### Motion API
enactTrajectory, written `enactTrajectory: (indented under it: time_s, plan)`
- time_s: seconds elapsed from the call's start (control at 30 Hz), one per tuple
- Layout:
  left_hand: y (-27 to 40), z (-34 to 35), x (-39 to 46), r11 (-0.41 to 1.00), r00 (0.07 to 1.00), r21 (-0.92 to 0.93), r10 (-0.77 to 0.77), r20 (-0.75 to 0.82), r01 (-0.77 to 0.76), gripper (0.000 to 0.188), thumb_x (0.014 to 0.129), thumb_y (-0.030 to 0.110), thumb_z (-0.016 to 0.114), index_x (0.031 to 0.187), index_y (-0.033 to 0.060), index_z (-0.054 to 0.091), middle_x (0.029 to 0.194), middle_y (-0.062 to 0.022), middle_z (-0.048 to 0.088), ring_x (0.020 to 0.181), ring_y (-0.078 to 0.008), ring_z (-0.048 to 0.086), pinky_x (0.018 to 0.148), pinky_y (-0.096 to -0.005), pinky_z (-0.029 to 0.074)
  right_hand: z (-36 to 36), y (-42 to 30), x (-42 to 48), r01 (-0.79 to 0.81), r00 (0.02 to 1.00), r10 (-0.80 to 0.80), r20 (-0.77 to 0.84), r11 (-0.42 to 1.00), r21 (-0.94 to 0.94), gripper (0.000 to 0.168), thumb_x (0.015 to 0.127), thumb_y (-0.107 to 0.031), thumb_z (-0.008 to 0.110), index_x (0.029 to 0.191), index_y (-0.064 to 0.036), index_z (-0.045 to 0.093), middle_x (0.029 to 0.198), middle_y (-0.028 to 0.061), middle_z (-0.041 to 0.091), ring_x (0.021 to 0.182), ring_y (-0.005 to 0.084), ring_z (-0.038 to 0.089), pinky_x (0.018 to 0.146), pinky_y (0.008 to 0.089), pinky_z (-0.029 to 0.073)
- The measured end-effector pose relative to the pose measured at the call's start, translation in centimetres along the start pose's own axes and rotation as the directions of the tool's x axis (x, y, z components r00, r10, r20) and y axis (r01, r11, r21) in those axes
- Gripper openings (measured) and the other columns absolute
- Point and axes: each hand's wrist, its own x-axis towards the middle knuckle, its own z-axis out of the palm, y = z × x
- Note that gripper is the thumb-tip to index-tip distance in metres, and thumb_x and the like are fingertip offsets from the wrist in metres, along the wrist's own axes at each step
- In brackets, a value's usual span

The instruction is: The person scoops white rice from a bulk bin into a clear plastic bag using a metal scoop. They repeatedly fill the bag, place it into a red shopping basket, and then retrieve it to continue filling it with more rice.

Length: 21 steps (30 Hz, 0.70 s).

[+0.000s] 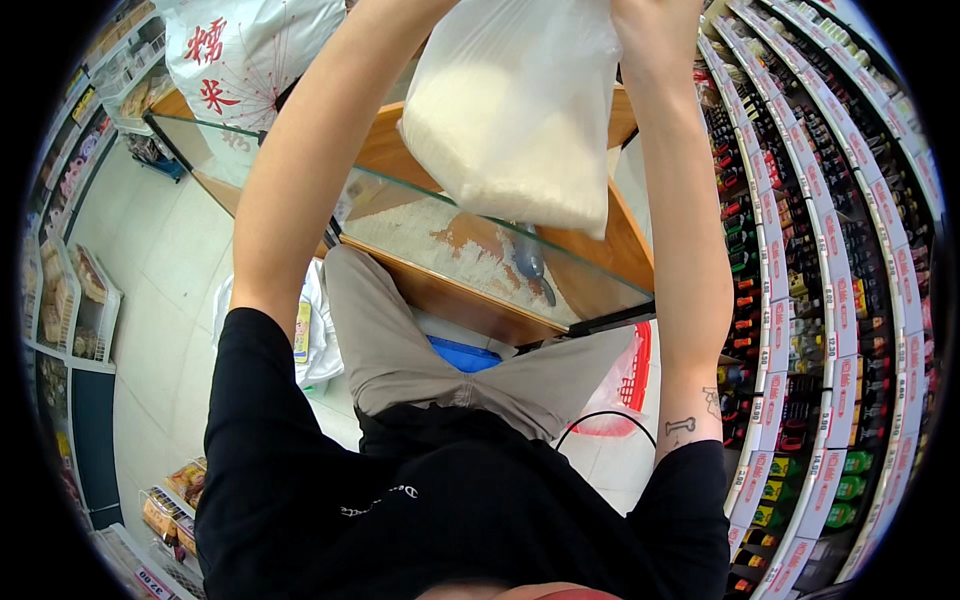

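Observation:
A translucent plastic bag of white rice-like grain (510,142) hangs raised in front of me, above a glass-fronted wooden bin (495,300). My left hand is beyond the top edge; only its forearm shows, left of the bag. At the bag's upper right side, the heel of my right hand (649,30) shows, with its fingers hidden, so its hold cannot be made out. Loose white grain (420,232) lies in the bin below, with bare wood showing through in patches. A grey scoop (529,259) rests in that grain, partly behind the glass.
A large printed white sack (247,52) stands at the upper left. Curved shelves of bottles (802,300) line the right. A red plastic basket (641,367) and a white plastic bag (322,337) are on the floor beside my legs. Wire racks with packaged goods (67,300) stand left.

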Motion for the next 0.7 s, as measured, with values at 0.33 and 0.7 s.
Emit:
enactTrajectory:
  time_s: [0.33,0.7]
  plan:
    - [-1.0,-0.2,-7.2,0.864,0.918,-0.392,-0.173,0.356,0.315,0.047,0.082,0.009,0.062,0.125,-0.0046,0.049,0.117,-0.0139,0.06,0.09,-0.0155,0.059,0.08,-0.0306,0.049,-1.0,1.0,-5.5,-0.139,0.981,0.172,-0.087,0.943,0.301,0.009,0.084,-0.003,0.062,0.09,0.003,0.066,0.08,0.0061,0.067,0.063,0.0096,0.06,0.055,0.0241,0.049]
    - [-2.0,4.1,-17.9,0.627,0.697,-0.39,-0.365,0.618,0.674,0.089,0.064,0.043,0.076,0.133,-0.0004,0.039,0.123,-0.0162,0.052,0.114,-0.0227,0.051,0.096,-0.0344,0.042,0.6,2.0,-5.8,-0.078,0.995,0.076,0.06,0.996,0.032,0.014,0.085,-0.001,0.056,0.092,0.004,0.068,0.078,0.0013,0.065,0.066,0.0039,0.054,0.058,0.0206,0.043]
